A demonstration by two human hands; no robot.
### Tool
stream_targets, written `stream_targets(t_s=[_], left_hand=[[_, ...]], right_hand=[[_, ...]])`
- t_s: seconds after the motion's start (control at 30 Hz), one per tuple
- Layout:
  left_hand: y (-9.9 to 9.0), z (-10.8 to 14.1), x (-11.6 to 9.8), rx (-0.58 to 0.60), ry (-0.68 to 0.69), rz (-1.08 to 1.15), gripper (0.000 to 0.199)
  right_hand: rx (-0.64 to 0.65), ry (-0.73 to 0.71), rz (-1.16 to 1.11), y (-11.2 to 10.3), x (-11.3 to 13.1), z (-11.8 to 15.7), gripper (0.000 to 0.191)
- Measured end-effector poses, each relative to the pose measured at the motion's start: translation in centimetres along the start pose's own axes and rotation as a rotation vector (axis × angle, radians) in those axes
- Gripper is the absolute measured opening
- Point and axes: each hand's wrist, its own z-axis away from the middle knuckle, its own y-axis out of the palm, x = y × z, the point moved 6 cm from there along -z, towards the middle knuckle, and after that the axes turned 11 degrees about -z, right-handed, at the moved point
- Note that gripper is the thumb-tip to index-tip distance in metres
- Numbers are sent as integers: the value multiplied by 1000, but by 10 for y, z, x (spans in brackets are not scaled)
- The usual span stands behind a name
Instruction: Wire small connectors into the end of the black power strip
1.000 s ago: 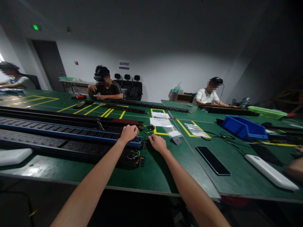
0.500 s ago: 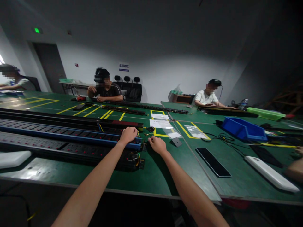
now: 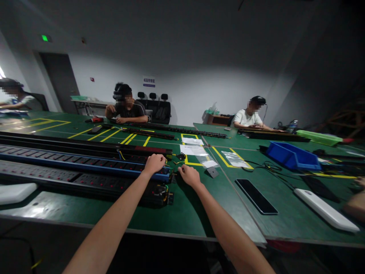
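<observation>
My left hand (image 3: 154,163) lies over the right end of a long blue-edged power strip (image 3: 94,163), its fingers curled down against it. What its fingertips hold is partly hidden. Just right of that end, my right hand (image 3: 189,175) is closed in a pinch, close to the thin wires (image 3: 179,163) there. Anything between its fingertips is too small to make out. Nearer me lies a black power strip (image 3: 99,185) with red spots along it and loose wires at its open end (image 3: 163,194). Behind the blue-edged one runs another black strip (image 3: 85,145).
Right of my hands are a grey metal plate (image 3: 211,172), a phone (image 3: 256,196), a white device (image 3: 325,209) with a cable, and a blue bin (image 3: 293,155). Papers (image 3: 194,149) lie beyond. Co-workers sit across the green table (image 3: 194,217). Someone's arm (image 3: 355,203) shows at the right edge.
Both hands stay in almost the same place, with no clear change in grip. The view has shifted very slightly.
</observation>
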Motion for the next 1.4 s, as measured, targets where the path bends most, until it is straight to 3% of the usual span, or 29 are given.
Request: stream_targets(t_s=[1.4], left_hand=[[0, 1, 0, 13, -28, -30, 34]], right_hand=[[-8, -12, 14, 1, -1, 0, 41]])
